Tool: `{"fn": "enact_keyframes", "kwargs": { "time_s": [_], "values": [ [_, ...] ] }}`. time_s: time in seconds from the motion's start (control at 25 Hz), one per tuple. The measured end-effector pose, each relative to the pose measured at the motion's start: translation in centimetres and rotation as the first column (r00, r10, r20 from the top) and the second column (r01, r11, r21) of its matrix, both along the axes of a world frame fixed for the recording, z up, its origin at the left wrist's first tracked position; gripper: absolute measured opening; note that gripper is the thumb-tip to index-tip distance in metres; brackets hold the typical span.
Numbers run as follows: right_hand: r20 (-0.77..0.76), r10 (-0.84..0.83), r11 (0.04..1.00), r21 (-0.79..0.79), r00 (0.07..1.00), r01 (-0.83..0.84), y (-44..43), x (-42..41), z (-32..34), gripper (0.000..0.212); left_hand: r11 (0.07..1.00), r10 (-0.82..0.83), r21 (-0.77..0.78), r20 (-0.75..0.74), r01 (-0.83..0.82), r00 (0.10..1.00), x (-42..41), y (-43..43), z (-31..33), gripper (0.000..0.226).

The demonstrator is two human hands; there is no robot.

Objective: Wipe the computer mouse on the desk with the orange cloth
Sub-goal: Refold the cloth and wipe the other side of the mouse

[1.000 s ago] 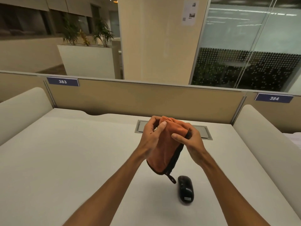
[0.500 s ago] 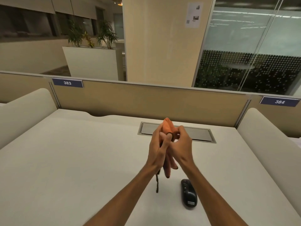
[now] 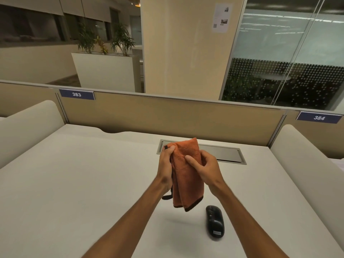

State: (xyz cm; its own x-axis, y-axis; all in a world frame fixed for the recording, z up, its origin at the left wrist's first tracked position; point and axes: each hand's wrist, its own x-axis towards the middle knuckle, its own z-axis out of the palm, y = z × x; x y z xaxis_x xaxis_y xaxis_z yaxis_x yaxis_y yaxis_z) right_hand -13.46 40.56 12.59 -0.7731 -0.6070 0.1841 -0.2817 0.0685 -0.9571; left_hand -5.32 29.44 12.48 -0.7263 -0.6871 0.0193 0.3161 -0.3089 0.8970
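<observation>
An orange cloth [image 3: 186, 175] with a dark trimmed edge hangs folded in the air above the white desk [image 3: 74, 183]. My left hand [image 3: 165, 164] grips its left side near the top. My right hand [image 3: 204, 168] presses on its right side with the thumb across the front. A black computer mouse [image 3: 215, 222] lies on the desk just below and to the right of the cloth's lower end, apart from it and from both hands.
A metal cable hatch [image 3: 223, 153] is set into the desk behind the hands. Beige partition panels [image 3: 167, 116] labelled 383 and 384 close the far edge. Padded white dividers [image 3: 26, 127] rise at the left and at the right side.
The cloth, bunched between both hands half a second ago, now hangs spread as a longer folded strip. Both hands have shifted on it. The mouse has not moved.
</observation>
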Motion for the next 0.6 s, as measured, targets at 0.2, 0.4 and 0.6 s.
{"fn": "enact_keyframes", "kwargs": {
  "time_s": [0.2, 0.4, 0.6],
  "values": [
    [-0.101, -0.138, 0.990, -0.018, 0.985, 0.137, -0.1, 0.8, -0.5, 0.023, 0.646, 0.257, -0.752, 0.048, -0.135, 0.965, 0.1, 2.4, -3.0, 0.052],
    [0.230, 0.138, 0.986, -0.127, 0.963, -0.110, 0.7, 1.7, -0.6, 0.021, 0.628, 0.187, -0.777, 0.098, -0.042, 0.977, -0.7, 2.7, -4.5, 0.068],
    [0.247, 0.250, 0.968, -0.047, 0.936, -0.246, 2.8, 0.9, -2.4, 0.045, 0.770, 0.151, -0.638, 0.137, -0.030, 0.979, -0.6, 2.6, -5.0, 0.061]
  ]
}}
